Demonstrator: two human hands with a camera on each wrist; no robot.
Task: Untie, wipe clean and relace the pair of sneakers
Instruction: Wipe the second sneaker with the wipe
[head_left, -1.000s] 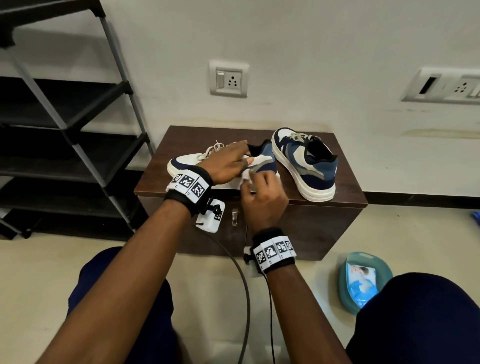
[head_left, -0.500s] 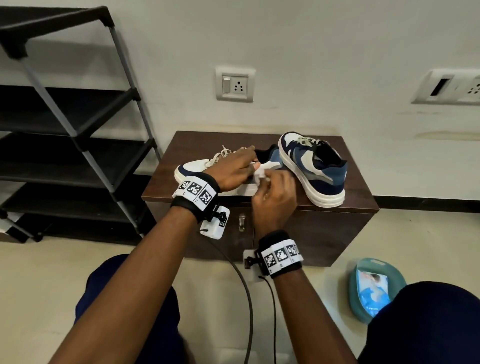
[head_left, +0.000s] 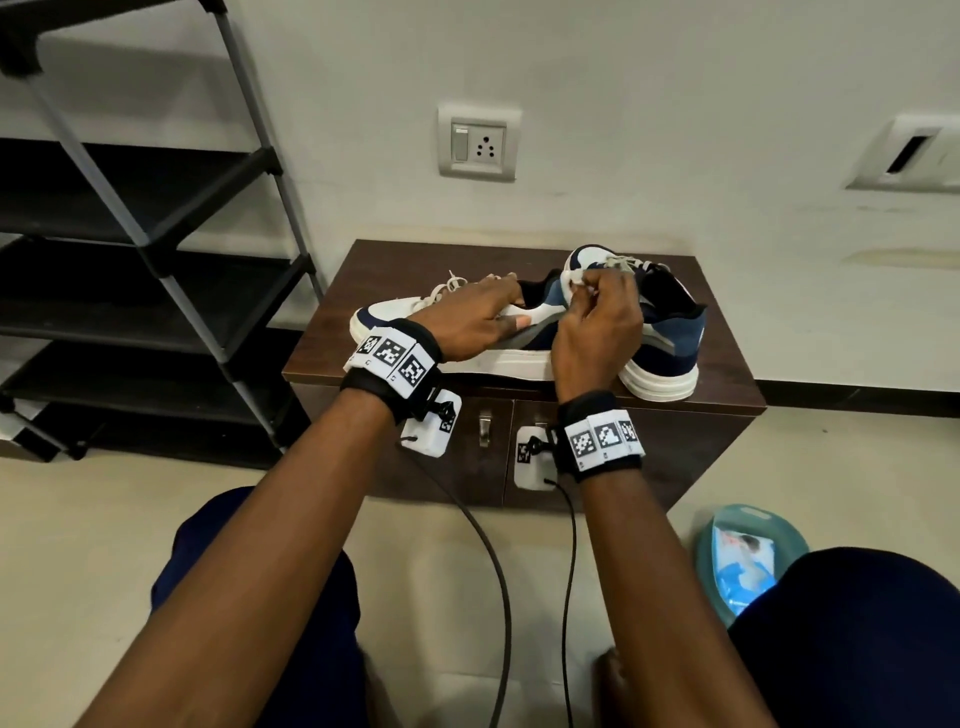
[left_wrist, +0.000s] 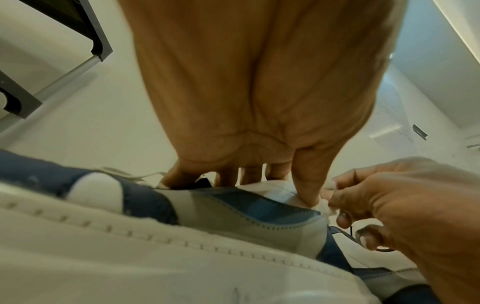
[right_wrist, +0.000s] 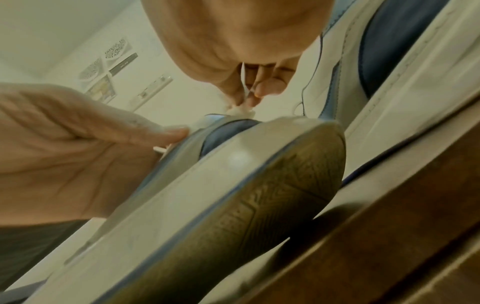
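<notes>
Your right hand has a tight grip on a small crumpled white wipe, pinched between thumb and fingertips and pressed to the top of the heel collar of the near sneaker. A second ago that same wipe was lower, on the sneaker's side panel; you have worked it up and back toward the heel, so by my reading you are in the wiping stage, finishing the rear of this shoe.

Your left hand steadies the sneaker from above: fingers curled over the collar into the opening, thumb against the side panel, as the left wrist view shows. It has barely shifted over the last second. The right wrist view shows the heel end tilted up off the surface, with the tread of the sole in sight.

The near sneaker lies side-on along the front edge, toe to your left, its pale laces loose over the tongue. The second sneaker stands just behind and to the right, touching or nearly touching the first; its laces appear threaded still.

On the floor to your right sits a teal pack of wipes, and a black shelf rack stands to the left.

Relacing clearly remains for both shoes.
</notes>
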